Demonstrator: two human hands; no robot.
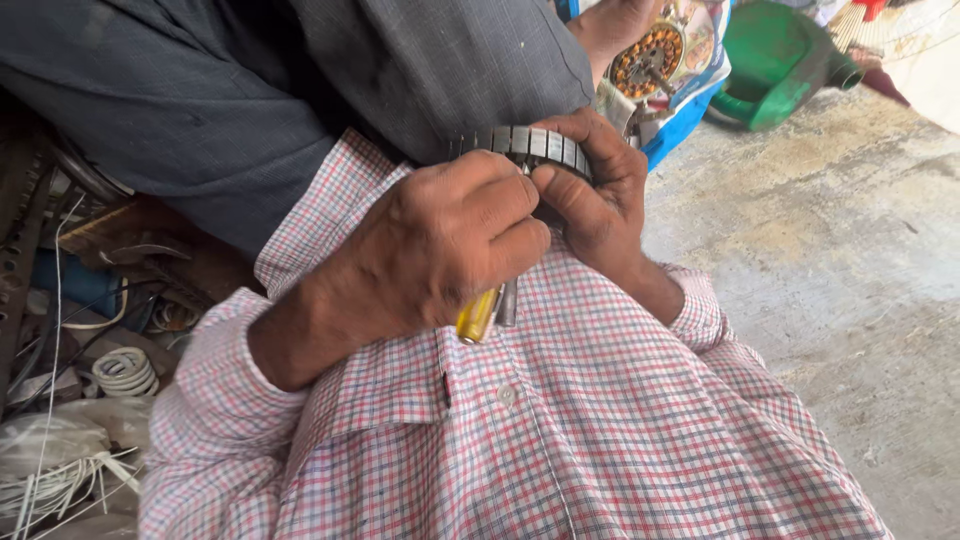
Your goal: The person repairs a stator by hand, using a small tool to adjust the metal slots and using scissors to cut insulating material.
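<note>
My left hand (pixel 440 245) is closed around a screwdriver with a clear yellow handle (pixel 478 315); the handle end sticks out below my fist and the tip is hidden. My right hand (pixel 600 190) grips a grey, ribbed metal ring (pixel 525 142), a laminated motor core, with the thumb pressed on its rim. Both hands meet at the ring, held in front of my dark trouser leg (pixel 300 90). My sleeves are a red and blue checked shirt (pixel 560 430).
A second motor core with copper windings (pixel 645 58) lies at the top on a blue and white sheet, next to a green plastic can (pixel 780 60). Bare concrete floor (pixel 840 300) fills the right. A white wire coil (pixel 125 372), loose wires and scrap metal crowd the left.
</note>
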